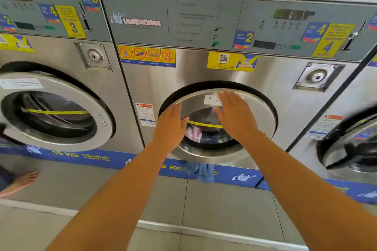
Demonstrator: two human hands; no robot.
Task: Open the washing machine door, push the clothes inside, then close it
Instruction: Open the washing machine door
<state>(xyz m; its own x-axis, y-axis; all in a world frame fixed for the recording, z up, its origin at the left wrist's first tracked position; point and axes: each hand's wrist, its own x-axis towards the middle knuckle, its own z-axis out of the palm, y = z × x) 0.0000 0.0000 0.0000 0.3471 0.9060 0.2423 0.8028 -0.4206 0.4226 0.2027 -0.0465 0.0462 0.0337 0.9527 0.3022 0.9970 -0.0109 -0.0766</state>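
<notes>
- Fingers of both hands are spread flat and grasp nothing: the left hand (170,126) lies at the left rim of the door (257,112), the right hand (234,116) on its upper face, across the glass.
- Clothes (193,133) show through the glass inside the drum, but a blue cloth (201,170) hangs out below the door's lower edge, in front of the blue strip.
- Risk: if that cloth is caught in the seam, the door likely will not latch, or the seal pinches and tears it.
- Risk: the left fingertips sit right at the gap between door and black gasket; a hard push could nip them.
- Risk: flat palms on polished steel may slide rather than press.
- Surface: brushed steel washer (183,75) with stickers, a control panel above, and a lock plate (317,76) at the upper right.
- Room: more washers on each side, a grey tiled floor (224,206), and a bare foot (20,182) at the left.
</notes>
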